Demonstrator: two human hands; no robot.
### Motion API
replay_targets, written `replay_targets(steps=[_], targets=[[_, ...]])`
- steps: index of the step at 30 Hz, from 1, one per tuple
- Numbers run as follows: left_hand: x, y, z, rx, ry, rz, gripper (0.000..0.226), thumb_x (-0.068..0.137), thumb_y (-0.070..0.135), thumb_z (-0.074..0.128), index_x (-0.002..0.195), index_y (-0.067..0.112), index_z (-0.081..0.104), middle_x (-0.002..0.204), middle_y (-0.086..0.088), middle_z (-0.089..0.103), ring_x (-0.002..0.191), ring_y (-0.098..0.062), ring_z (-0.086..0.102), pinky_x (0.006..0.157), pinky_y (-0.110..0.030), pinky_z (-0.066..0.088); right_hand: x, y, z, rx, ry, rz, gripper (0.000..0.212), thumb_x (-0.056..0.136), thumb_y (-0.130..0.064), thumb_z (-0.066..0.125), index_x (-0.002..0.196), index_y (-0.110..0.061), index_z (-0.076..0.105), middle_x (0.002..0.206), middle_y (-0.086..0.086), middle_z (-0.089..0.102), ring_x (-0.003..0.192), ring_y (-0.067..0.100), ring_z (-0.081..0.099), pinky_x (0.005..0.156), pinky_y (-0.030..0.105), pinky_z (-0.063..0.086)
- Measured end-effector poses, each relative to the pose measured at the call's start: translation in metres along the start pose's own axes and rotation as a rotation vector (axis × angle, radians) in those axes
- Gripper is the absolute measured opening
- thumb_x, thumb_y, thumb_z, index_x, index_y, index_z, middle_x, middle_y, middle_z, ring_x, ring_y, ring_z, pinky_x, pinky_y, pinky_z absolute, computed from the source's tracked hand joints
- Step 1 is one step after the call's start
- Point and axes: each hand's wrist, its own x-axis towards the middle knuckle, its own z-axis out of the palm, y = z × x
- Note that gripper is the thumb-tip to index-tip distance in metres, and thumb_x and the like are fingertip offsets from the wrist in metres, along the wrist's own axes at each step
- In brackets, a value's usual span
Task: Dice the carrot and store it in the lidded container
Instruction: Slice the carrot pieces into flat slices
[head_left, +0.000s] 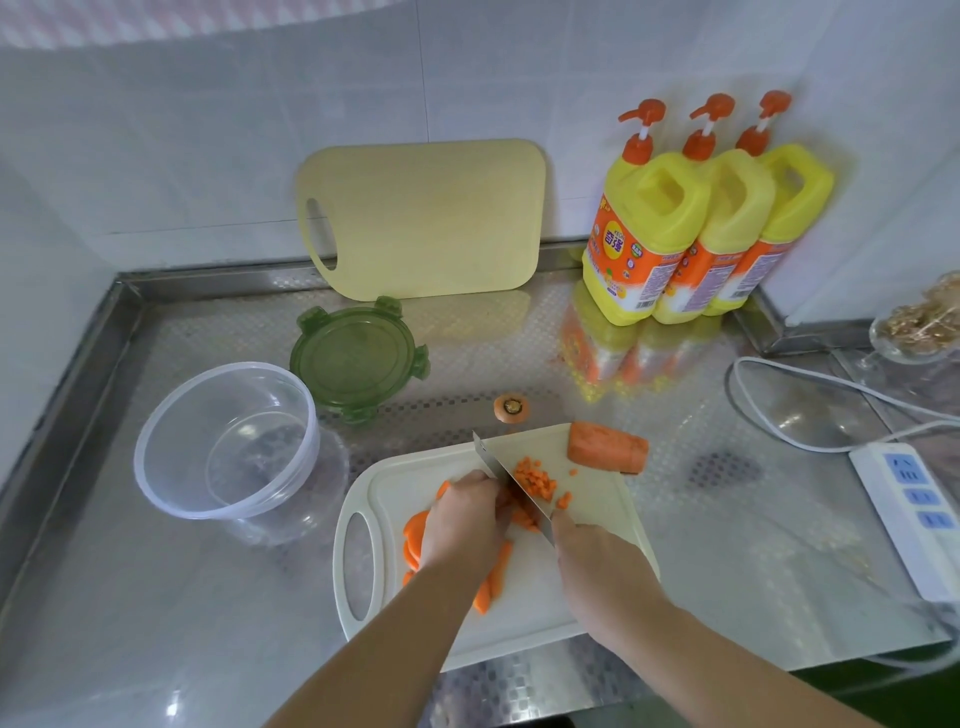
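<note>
1. On the near middle of the steel counter (156, 597) lies a white cutting board (395, 478), its handle hole to the left.
2. The right hand (592, 561) is closed round the handle of a knife (514, 483), whose blade slants far-left across the board.
3. The left hand (467, 519) sits just left of the blade, fingers curled down onto carrot strips (496, 577).
4. Carrot dice (535, 475) are heaped right of the blade; carrot slices (415, 535) lie left of the left hand.
5. An uncut carrot chunk (608, 447) rests on the board's far right corner; a carrot top (511, 408) sits on the counter beyond.
6. The clear container (171, 415) stands open left of the board, its green lid (358, 358) lying just beyond it.
7. Far right stand three yellow pump bottles (644, 234).
</note>
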Motion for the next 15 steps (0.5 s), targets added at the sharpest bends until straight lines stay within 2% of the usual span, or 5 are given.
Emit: replay_targets(steps=[3, 6, 9, 11, 15], targets=[[-0.002, -0.001, 0.0, -0.017, 0.009, -0.004, 0.017, 0.093, 0.024, 0.051, 0.096, 0.019, 0.066, 0.102, 0.004, 0.059, 0.094, -0.017, 0.056, 0.078, -0.03, 0.047, -0.001, 0.008, 0.003, 0.083, 0.05, 0.018, 0.033, 0.103, -0.022, 0.029, 0.134, -0.017, 0.037, 0.085, -0.003, 0.047, 0.08, 0.014, 0.049, 0.058, 0.021, 0.031], [-0.005, -0.002, -0.001, -0.035, 0.013, -0.015, 0.016, 0.092, 0.027, 0.052, 0.098, 0.022, 0.067, 0.103, 0.007, 0.06, 0.097, -0.015, 0.056, 0.082, -0.029, 0.047, -0.003, 0.012, 0.003, 0.171, 0.105, 0.043, 0.03, 0.103, -0.03, 0.027, 0.123, -0.016, 0.043, 0.078, -0.007, 0.043, 0.069, 0.01, 0.046, 0.053, 0.02, 0.029], [-0.005, -0.004, -0.002, -0.044, 0.005, -0.012, 0.018, 0.091, 0.029, 0.053, 0.1, 0.023, 0.068, 0.105, 0.007, 0.062, 0.1, -0.015, 0.056, 0.085, -0.03, 0.046, -0.007, 0.01, -0.002, 0.154, 0.14, 0.018, 0.028, 0.103, -0.029, 0.027, 0.125, -0.019, 0.041, 0.081, -0.005, 0.046, 0.07, 0.013, 0.045, 0.056, 0.023, 0.031], [-0.006, -0.004, -0.003, -0.026, -0.011, -0.014, 0.019, 0.091, 0.03, 0.053, 0.1, 0.024, 0.068, 0.105, 0.007, 0.062, 0.101, -0.015, 0.057, 0.085, -0.031, 0.046, -0.01, 0.007, -0.004, 0.099, 0.142, -0.007, 0.027, 0.103, -0.025, 0.027, 0.126, -0.019, 0.04, 0.083, -0.005, 0.046, 0.071, 0.014, 0.046, 0.05, 0.021, 0.027], [-0.006, -0.004, -0.006, 0.008, -0.012, -0.015, 0.02, 0.092, 0.029, 0.052, 0.102, 0.022, 0.068, 0.106, 0.007, 0.061, 0.101, -0.016, 0.057, 0.082, -0.029, 0.045, -0.013, 0.004, -0.004, 0.067, 0.129, -0.018, 0.031, 0.101, -0.019, 0.031, 0.132, -0.022, 0.033, 0.07, -0.009, 0.036, 0.057, 0.006, 0.036, 0.045, 0.022, 0.022]])
